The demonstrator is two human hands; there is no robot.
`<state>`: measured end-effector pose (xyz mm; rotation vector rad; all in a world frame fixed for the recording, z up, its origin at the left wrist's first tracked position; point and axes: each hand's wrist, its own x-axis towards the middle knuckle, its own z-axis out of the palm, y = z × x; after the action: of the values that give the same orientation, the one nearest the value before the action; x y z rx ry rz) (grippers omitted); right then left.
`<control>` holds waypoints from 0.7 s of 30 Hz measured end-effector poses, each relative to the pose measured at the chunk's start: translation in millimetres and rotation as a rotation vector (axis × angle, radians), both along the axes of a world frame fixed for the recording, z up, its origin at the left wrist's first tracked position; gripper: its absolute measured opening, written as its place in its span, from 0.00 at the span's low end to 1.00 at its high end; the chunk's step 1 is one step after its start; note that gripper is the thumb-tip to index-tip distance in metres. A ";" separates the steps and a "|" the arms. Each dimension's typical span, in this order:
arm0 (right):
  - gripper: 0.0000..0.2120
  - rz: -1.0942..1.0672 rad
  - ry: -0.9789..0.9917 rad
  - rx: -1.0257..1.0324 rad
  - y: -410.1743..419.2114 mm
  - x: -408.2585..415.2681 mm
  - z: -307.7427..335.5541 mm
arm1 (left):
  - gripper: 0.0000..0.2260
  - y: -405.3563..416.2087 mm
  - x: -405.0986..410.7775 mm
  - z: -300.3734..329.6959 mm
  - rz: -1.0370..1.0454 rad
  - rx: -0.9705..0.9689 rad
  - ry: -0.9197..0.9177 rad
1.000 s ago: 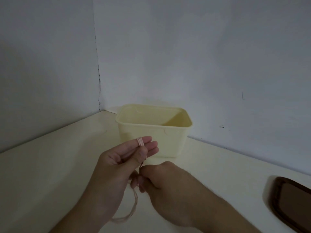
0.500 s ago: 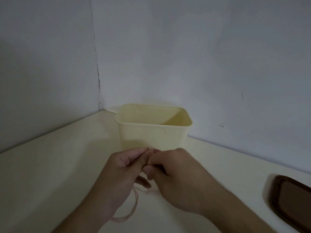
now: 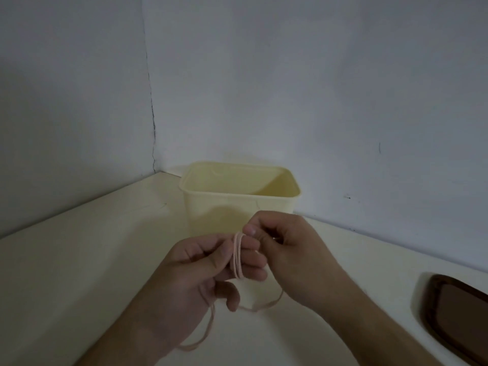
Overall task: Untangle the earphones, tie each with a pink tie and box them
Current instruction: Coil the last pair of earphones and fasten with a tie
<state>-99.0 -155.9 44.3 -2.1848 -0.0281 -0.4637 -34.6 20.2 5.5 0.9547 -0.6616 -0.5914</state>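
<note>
A thin pale pink earphone cable point(image 3: 237, 256) is wound in several turns round the fingers of my left hand point(image 3: 206, 273), with the thumb pressing on the coil. My right hand point(image 3: 287, 249) pinches the cable just right of the coil, close to the left fingertips. A loose loop of the cable sags below both hands and another strand trails down past my left wrist. An open pale yellow plastic box point(image 3: 239, 200) stands right behind the hands; what its inside holds is hidden. No earbuds or separate pink tie can be made out.
The cream table point(image 3: 79, 260) meets grey-white walls in a corner behind the box. A dark brown lid point(image 3: 456, 318) lies flat at the right edge of the table.
My right hand has come up from under the left hand to its fingertips. The cable coil now spans more of my left fingers, and a new loop hangs below my right hand.
</note>
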 end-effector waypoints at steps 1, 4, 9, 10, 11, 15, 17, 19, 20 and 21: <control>0.12 0.014 0.023 0.009 2.7 0.4 -2.4 | 0.24 0.3 -0.8 1.2 0.023 -0.029 0.011; 0.11 0.017 0.127 -0.083 9.8 0.0 -7.5 | 0.14 -0.5 -3.4 7.8 0.167 -0.087 0.067; 0.14 0.111 0.214 -0.294 23.3 -5.3 -3.1 | 0.13 -1.4 2.9 9.0 0.420 0.061 -0.104; 0.14 0.106 0.202 -0.317 24.4 -6.3 -0.3 | 0.12 -2.1 4.2 6.2 0.471 0.131 -0.187; 0.14 0.090 0.179 -0.320 23.4 -7.8 3.2 | 0.12 -2.8 4.8 3.5 0.491 0.184 -0.242; 0.13 -0.021 0.103 -0.247 10.4 -13.7 19.3 | 0.07 -4.6 4.6 -0.6 0.303 0.281 -0.294; 0.13 -0.012 0.097 -0.194 5.2 -16.7 25.6 | 0.10 -4.4 2.5 0.2 0.188 0.300 -0.290; 0.13 -0.005 0.076 -0.121 1.1 -16.7 27.7 | 0.12 -4.1 0.6 0.9 0.090 0.294 -0.253; 0.13 -0.010 0.058 -0.091 -0.5 -15.4 26.9 | 0.13 -3.4 0.0 1.2 0.046 0.261 -0.214; 0.13 -0.019 0.039 -0.063 -2.5 -13.3 24.3 | 0.13 -2.5 0.3 1.7 0.004 0.213 -0.169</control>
<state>-112.3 -158.4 68.6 -2.2575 -0.0015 -0.4364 -34.3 17.8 7.1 1.2149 -0.7571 -0.5898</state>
